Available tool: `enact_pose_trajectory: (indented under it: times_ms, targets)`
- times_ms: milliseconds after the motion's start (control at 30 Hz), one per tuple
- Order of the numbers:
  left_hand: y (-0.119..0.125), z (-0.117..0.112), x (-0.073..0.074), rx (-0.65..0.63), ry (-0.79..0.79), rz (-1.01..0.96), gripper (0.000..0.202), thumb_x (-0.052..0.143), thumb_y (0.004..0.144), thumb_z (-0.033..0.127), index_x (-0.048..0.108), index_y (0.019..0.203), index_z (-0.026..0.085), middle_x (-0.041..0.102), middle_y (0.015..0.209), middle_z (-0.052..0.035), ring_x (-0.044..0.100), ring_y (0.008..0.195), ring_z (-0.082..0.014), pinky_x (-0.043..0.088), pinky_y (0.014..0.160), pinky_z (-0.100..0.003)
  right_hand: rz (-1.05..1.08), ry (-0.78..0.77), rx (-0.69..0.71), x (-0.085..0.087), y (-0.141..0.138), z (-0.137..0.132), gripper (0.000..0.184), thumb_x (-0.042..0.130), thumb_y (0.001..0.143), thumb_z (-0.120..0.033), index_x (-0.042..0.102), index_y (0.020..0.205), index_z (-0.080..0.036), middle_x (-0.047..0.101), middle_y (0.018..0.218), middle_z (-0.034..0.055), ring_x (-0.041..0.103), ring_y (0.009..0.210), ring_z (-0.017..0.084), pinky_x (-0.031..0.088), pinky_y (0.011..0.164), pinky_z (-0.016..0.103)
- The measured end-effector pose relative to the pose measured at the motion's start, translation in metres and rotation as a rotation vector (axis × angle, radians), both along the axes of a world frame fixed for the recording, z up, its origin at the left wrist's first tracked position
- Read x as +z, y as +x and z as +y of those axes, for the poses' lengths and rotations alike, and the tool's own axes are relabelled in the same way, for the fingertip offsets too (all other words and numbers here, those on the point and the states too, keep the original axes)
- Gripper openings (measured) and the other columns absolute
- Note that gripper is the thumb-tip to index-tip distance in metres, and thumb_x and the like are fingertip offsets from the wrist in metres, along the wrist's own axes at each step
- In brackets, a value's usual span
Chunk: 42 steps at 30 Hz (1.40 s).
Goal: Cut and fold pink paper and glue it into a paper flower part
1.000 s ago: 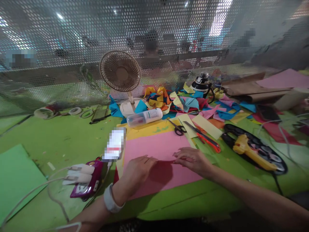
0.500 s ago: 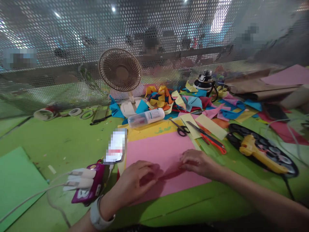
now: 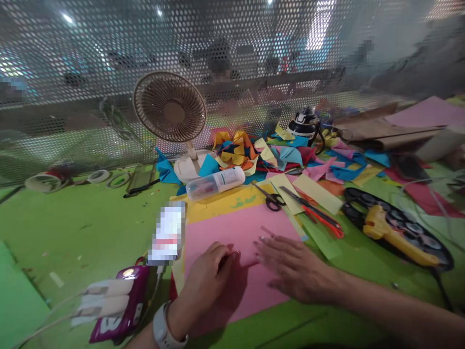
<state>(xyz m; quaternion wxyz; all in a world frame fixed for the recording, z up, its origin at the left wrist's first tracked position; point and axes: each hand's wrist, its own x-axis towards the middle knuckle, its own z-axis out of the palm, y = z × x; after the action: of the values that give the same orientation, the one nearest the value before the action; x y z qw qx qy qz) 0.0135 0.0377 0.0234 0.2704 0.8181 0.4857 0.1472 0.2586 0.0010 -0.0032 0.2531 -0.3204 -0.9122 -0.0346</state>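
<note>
A pink paper sheet (image 3: 232,228) lies flat on the green table in front of me. My left hand (image 3: 207,278) rests on its near part with the fingers curled and pinched at a small fold of the pink paper. My right hand (image 3: 294,266) lies flat on the sheet beside it, fingers stretched out and pointing left. A white watch band is on my left wrist. A yellow sheet (image 3: 221,201) sticks out from under the pink one.
Scissors (image 3: 271,198) and a red-handled cutter (image 3: 319,213) lie right of the sheet, with a yellow glue gun (image 3: 392,232) on a black tray. A bottle (image 3: 216,182), a small fan (image 3: 170,114) and a pile of coloured paper (image 3: 254,152) sit behind. A phone (image 3: 167,232) and purple device (image 3: 121,305) are at the left.
My right hand has slid down and left over the pink sheet and flattened. My left hand has curled its fingers onto a fold. The view has shifted slightly.
</note>
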Motion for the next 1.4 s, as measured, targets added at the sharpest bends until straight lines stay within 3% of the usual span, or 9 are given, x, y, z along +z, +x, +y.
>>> enact_pose_trajectory:
  times_ms: [67, 133, 267, 533, 667, 800, 967, 1200, 1400]
  targets:
    - [0.0, 0.001, -0.003, 0.026, 0.007, -0.011, 0.025, 0.039, 0.095, 0.034, 0.05, 0.076, 0.02, 0.057, 0.079, -0.0023, 0.055, 0.071, -0.0166, 0.04, 0.064, -0.029, -0.145, -0.069, 0.102, -0.001, -0.001, -0.002, 0.062, 0.046, 0.09, -0.048, 0.036, 0.139, -0.011, 0.043, 0.14, 0.0122, 0.028, 0.135, 0.023, 0.027, 0.11, 0.042]
    - [0.0, 0.002, -0.006, 0.039, 0.017, 0.0, 0.024, 0.039, 0.095, 0.035, 0.05, 0.079, 0.021, 0.057, 0.08, -0.002, 0.055, 0.071, -0.0165, 0.04, 0.063, -0.03, -0.218, -0.142, 0.114, -0.002, -0.002, -0.002, 0.07, 0.04, 0.089, -0.056, 0.031, 0.141, -0.009, 0.036, 0.144, 0.0128, 0.022, 0.137, 0.024, 0.022, 0.112, 0.045]
    - [-0.003, 0.003, -0.011, 0.036, 0.071, 0.078, 0.024, 0.038, 0.095, 0.036, 0.051, 0.081, 0.021, 0.058, 0.079, -0.0022, 0.057, 0.071, -0.0178, 0.041, 0.062, -0.03, -0.243, -0.18, 0.109, -0.003, -0.002, 0.0, 0.073, 0.035, 0.09, -0.058, 0.025, 0.143, -0.01, 0.028, 0.148, 0.0114, 0.013, 0.139, 0.025, 0.011, 0.114, 0.047]
    - [-0.007, 0.01, -0.014, 0.029, 0.167, 0.085, 0.02, 0.043, 0.093, 0.033, 0.051, 0.078, 0.022, 0.06, 0.074, -0.0018, 0.059, 0.066, -0.0168, 0.045, 0.058, -0.028, -0.239, -0.292, 0.092, 0.002, -0.002, 0.002, 0.075, 0.036, 0.089, -0.06, 0.024, 0.143, -0.009, 0.029, 0.147, 0.0113, 0.017, 0.138, 0.024, 0.016, 0.113, 0.048]
    - [-0.01, 0.01, -0.016, 0.033, 0.173, 0.097, 0.012, 0.044, 0.091, 0.03, 0.053, 0.092, 0.022, 0.064, 0.08, -0.0035, 0.061, 0.068, -0.0178, 0.049, 0.057, -0.029, -0.272, -0.27, 0.084, 0.0, -0.003, 0.001, 0.075, 0.035, 0.089, -0.06, 0.027, 0.143, -0.009, 0.029, 0.147, 0.0101, 0.02, 0.138, 0.025, 0.018, 0.113, 0.046]
    - [-0.016, 0.004, -0.019, -0.044, 0.382, 0.167, 0.028, 0.042, 0.091, 0.024, 0.05, 0.117, 0.021, 0.066, 0.103, -0.0087, 0.063, 0.089, -0.0215, 0.052, 0.072, -0.034, -0.276, -0.236, 0.072, -0.002, -0.003, -0.001, 0.075, 0.034, 0.088, -0.062, 0.029, 0.142, -0.01, 0.032, 0.146, 0.0092, 0.028, 0.135, 0.026, 0.02, 0.113, 0.044]
    - [-0.019, -0.002, -0.028, -0.24, 0.673, 0.327, 0.051, 0.041, 0.089, 0.02, 0.033, 0.139, 0.014, 0.048, 0.137, -0.0105, 0.044, 0.124, -0.0261, 0.039, 0.097, -0.04, -0.26, -0.232, 0.093, 0.0, -0.001, 0.0, 0.073, 0.035, 0.089, -0.06, 0.03, 0.142, -0.009, 0.037, 0.143, 0.0102, 0.032, 0.133, 0.025, 0.025, 0.111, 0.042]
    - [-0.018, 0.0, -0.037, -0.244, 0.683, 0.437, 0.054, 0.04, 0.092, 0.033, 0.031, 0.141, 0.014, 0.038, 0.145, -0.0088, 0.036, 0.131, -0.0246, 0.024, 0.108, -0.041, -0.178, -0.209, 0.054, 0.0, -0.004, -0.003, 0.068, 0.04, 0.089, -0.057, 0.039, 0.138, -0.01, 0.049, 0.135, 0.0122, 0.041, 0.128, 0.024, 0.032, 0.108, 0.04]
    - [-0.021, 0.0, -0.038, -0.306, 0.661, 0.489, 0.054, 0.043, 0.089, 0.029, 0.033, 0.141, 0.02, 0.038, 0.145, -0.0071, 0.034, 0.132, -0.0249, 0.021, 0.108, -0.042, -0.202, -0.207, 0.042, -0.001, -0.002, -0.001, 0.071, 0.042, 0.088, -0.057, 0.036, 0.139, -0.009, 0.044, 0.138, 0.0135, 0.037, 0.13, 0.024, 0.03, 0.109, 0.041]
